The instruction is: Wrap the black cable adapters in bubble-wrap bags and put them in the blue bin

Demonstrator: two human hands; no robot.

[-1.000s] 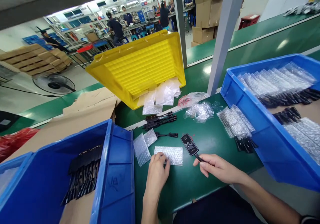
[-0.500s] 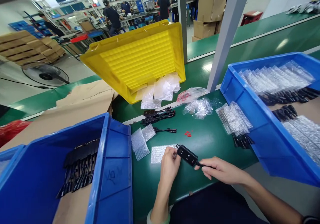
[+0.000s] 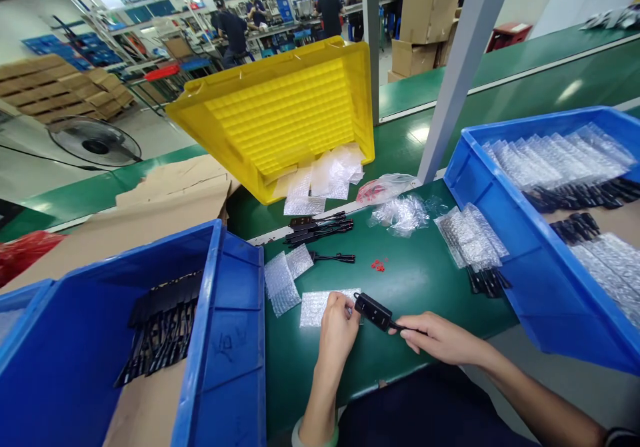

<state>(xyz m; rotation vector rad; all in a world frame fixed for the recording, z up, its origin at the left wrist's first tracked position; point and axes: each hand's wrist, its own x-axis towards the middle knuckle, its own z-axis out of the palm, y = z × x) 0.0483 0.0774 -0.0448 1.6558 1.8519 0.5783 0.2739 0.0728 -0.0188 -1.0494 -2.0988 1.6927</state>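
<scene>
A black box-shaped electronic controller with small marks on its face is held tilted above the table. My right hand grips the cable at its lower end, fingers closed. At the other end, by a small wire loop, my left hand is closed in a pinch; what lies between its fingertips is hidden. A bubble-wrap bag lies flat behind my left hand. Small red pieces are scattered beyond the controller. Another cabled unit sits partly in bubble wrap, and several black units are piled behind it.
A blue bin with black units stands left. The right blue bin holds bubble-wrapped units; more wrapped units lean beside it. A yellow crate tilts at the back, near crumpled clear plastic and a grey post.
The camera view has shifted slightly. The controller has turned a little in my hands, its face now seen more edge-on. Both hands stay at its two ends.
</scene>
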